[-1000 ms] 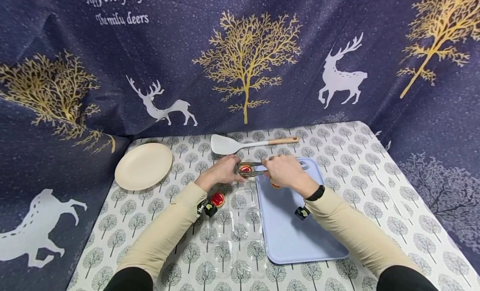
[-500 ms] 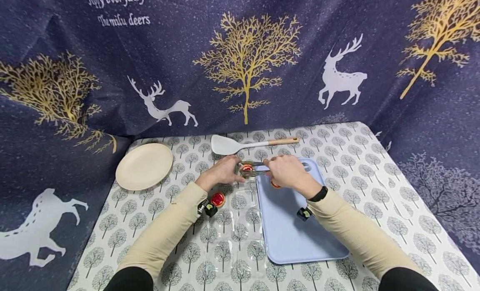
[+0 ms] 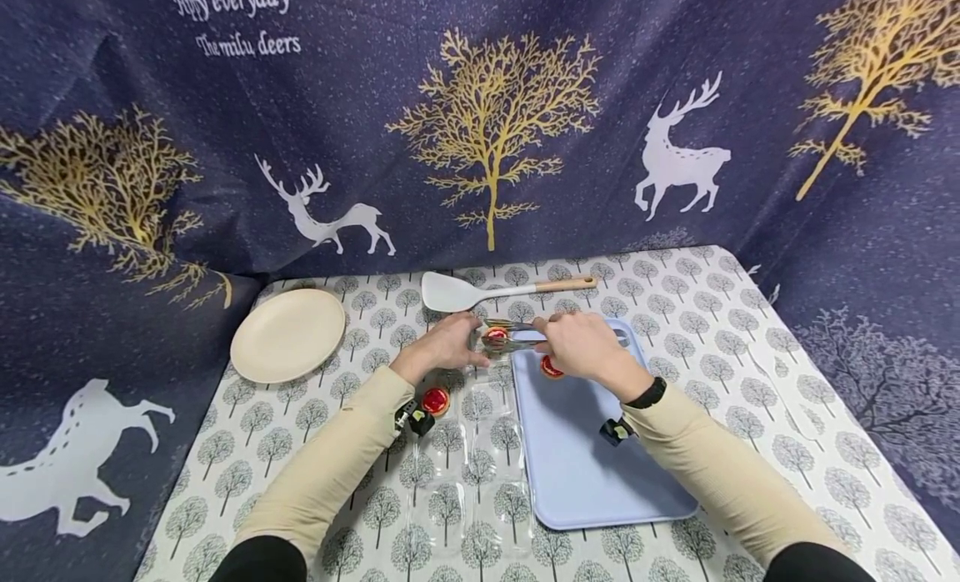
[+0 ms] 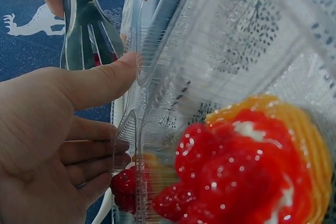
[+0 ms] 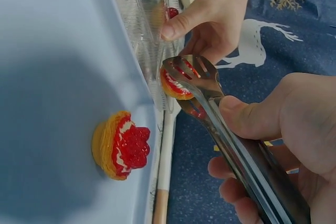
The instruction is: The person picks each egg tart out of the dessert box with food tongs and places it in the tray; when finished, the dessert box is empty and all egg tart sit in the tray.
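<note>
My right hand [image 3: 581, 346] grips metal tongs [image 5: 220, 124] with slotted ends. A red-topped tart [image 5: 176, 86] is between the tong ends, near the top edge of the blue tray [image 3: 600, 482]. My left hand [image 3: 446, 340] holds the rim of a clear plastic container [image 4: 139, 77] between thumb and fingers. Inside it, a tart [image 4: 252, 166] with glossy red topping and yellow crust sits close to the left wrist camera. More red topping [image 4: 125, 188] shows near my left fingers. On the blue tray lies another tart [image 3: 551, 367], partly beside my right hand.
At the back, a white spatula [image 3: 450, 292] with a wooden handle lies across the tablecloth. A beige round plate [image 3: 288, 335] stands at the left. The clear container's compartments extend toward the near edge, along the blue tray's left side.
My right hand has shifted slightly to the right with the tongs and the tart between them. More of the tart on the blue tray now shows. My left hand has stayed at the container.
</note>
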`<state>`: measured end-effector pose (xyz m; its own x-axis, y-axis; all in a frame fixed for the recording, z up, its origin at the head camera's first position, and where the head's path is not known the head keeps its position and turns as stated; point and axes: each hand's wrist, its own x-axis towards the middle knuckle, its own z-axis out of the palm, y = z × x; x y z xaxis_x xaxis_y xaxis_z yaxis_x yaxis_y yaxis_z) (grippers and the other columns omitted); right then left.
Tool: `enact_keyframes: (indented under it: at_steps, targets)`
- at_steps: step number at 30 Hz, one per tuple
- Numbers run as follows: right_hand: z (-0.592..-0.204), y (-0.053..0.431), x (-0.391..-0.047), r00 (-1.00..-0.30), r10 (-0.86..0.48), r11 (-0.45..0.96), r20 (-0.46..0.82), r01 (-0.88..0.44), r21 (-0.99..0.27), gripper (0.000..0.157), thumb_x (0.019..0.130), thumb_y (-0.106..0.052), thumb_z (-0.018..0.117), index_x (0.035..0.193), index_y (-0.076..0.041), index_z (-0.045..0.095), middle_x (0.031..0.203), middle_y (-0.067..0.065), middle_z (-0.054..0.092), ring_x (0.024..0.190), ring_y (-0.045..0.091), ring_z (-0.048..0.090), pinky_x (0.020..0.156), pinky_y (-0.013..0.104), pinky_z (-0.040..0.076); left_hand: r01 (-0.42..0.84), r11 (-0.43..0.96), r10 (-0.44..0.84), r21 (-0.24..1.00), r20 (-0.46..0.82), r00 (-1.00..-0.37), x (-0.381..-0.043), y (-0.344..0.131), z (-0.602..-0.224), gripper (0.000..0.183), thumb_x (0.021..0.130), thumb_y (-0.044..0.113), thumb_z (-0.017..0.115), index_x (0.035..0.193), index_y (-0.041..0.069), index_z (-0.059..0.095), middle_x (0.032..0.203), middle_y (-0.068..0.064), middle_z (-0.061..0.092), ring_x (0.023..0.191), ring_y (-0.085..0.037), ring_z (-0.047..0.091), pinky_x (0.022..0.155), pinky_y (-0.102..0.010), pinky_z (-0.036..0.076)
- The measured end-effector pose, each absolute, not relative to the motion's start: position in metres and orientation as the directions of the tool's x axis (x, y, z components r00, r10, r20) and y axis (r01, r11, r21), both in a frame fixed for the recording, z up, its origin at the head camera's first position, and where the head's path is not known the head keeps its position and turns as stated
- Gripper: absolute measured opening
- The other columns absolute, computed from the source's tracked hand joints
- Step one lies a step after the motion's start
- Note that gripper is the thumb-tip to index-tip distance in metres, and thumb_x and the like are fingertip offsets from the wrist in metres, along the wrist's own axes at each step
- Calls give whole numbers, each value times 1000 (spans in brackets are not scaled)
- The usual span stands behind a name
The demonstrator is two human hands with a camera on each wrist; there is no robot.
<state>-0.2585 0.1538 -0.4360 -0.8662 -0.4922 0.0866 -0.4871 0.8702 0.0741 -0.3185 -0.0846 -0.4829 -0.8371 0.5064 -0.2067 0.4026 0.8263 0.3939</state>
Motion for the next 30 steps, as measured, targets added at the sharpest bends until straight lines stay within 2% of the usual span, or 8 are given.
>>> enact_keyframes:
  at_steps: [5, 12, 17, 25, 30]
  targets:
    - [-435, 160, -256, -863, -492, 870, 112, -489, 55, 29, 87, -35, 72, 107, -15, 65, 77, 6, 64, 50, 19, 51, 34, 28, 39, 404, 822, 511, 401, -205, -835, -319, -85, -483, 87, 75, 42, 81, 144, 3, 43, 145, -14, 47, 130, -30, 47, 114, -43, 39]
    - [-432, 171, -253, -873, -472, 880, 125, -474, 14, 34, 87, -35, 72, 114, -15, 67, 73, 6, 64, 48, 17, 49, 34, 26, 38, 412, 818, 518, 401, -203, -831, -318, -85, -485, 86, 76, 41, 81, 143, 3, 45, 135, -12, 54, 119, -26, 54, 107, -41, 45]
    - [-431, 181, -250, -879, -455, 887, 144, -461, -13, 33, 88, -35, 71, 113, -14, 68, 66, 5, 61, 46, 17, 48, 33, 26, 36, 422, 817, 522, 394, -194, -830, -319, -86, -485, 87, 76, 42, 81, 144, 3, 44, 143, -13, 49, 130, -29, 48, 114, -42, 38]
    - [-431, 199, -242, -877, -441, 892, 188, -453, -20, 34, 89, -35, 70, 113, -12, 67, 73, 8, 66, 44, 16, 45, 33, 26, 34, 416, 812, 523, 410, -194, -830, -317, -85, -485, 87, 76, 41, 81, 144, 2, 42, 143, -14, 49, 128, -29, 49, 113, -43, 40]
    - [-430, 209, -236, -885, -415, 903, 213, -430, -26, 36, 88, -36, 70, 115, -13, 67, 71, 10, 66, 45, 18, 47, 33, 28, 35, 413, 817, 517, 402, -194, -834, -317, -85, -485, 87, 76, 41, 81, 145, 3, 43, 147, -15, 46, 133, -30, 45, 116, -44, 36]
